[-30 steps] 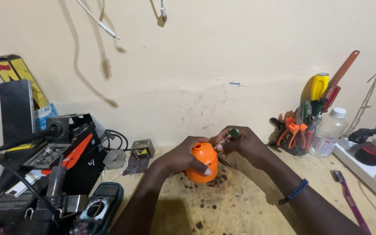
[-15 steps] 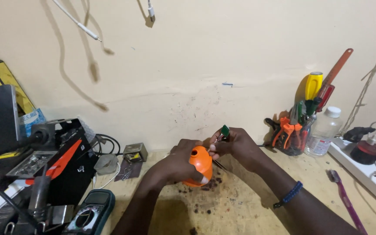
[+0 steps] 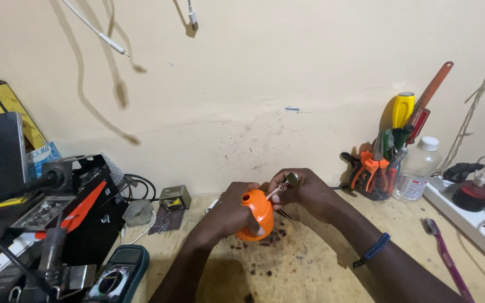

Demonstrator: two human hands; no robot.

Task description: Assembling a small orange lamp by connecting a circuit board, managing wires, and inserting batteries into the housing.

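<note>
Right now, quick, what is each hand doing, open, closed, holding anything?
Left hand: closed around the orange bulb-shaped housing.
Right hand: fingers pinched shut on a small green-tipped part with white wires, at the housing's opening.

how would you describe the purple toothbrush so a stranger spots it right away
Start at the tool cup against the wall and the clear bottle beside it. Move down the bench toward its right edge: the toothbrush lies flat there, alone. It is the only purple thing, long and thin.

Cluttered wooden bench (image 3: 310, 275), purple toothbrush (image 3: 447, 258)
</note>
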